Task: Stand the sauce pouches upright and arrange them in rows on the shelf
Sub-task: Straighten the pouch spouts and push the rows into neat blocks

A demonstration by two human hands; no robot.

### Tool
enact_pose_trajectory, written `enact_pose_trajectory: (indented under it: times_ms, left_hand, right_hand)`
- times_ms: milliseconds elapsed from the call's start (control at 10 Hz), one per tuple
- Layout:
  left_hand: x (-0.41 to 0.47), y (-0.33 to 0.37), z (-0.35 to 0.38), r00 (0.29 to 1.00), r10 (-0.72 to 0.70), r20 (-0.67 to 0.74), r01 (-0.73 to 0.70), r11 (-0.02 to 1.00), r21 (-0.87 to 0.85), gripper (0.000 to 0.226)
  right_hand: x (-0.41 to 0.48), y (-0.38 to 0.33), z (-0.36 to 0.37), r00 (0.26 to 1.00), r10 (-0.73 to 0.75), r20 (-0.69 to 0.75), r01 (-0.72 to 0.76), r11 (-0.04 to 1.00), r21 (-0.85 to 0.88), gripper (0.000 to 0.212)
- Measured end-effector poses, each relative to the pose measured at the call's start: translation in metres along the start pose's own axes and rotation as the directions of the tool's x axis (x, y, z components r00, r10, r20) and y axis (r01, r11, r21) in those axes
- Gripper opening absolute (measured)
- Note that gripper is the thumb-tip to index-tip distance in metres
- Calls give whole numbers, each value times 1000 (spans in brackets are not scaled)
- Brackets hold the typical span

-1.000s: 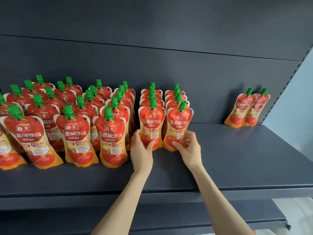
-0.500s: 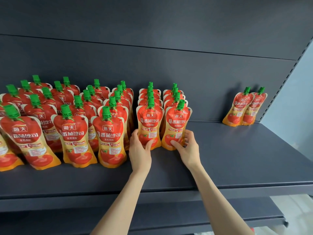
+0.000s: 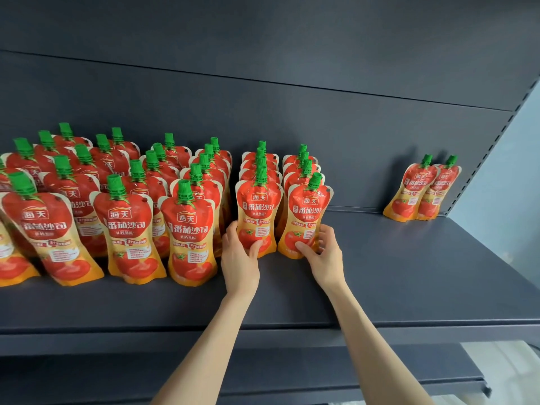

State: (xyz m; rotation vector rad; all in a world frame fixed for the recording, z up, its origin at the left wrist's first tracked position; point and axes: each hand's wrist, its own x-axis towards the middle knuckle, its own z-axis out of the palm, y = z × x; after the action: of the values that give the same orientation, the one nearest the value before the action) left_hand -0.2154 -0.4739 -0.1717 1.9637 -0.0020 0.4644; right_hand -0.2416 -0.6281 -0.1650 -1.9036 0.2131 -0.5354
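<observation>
now the left hand (image 3: 238, 257) grips the front pouch (image 3: 257, 217) of one row & the right hand (image 3: 324, 254) grips the next front pouch (image 3: 305, 220), both standing on the shelf (image 3: 409, 282). two pouches (image 3: 420, 190) lean on the back wall, far right.

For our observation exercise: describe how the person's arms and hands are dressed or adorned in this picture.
Both forearms are bare, with no sleeves in view. The left hand and right hand wear no gloves, and no rings, watch or bracelets are visible. Fingernails look short and unpainted.
</observation>
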Motion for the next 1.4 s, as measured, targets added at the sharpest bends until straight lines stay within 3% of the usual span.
enact_pose_trajectory:
  times_ms: [1100, 1400]
  left_hand:
    - [0, -1, 1, 1000, 5, 1, -5, 1000, 14, 58]
    - [-18, 7, -9, 999, 33, 2, -33, 999, 36, 62]
  right_hand:
    - [-3, -3, -1, 1000, 12, 18, -13, 1000, 25, 48]
    - [-10, -7, -9, 1000, -10, 4, 10, 998, -55, 47]
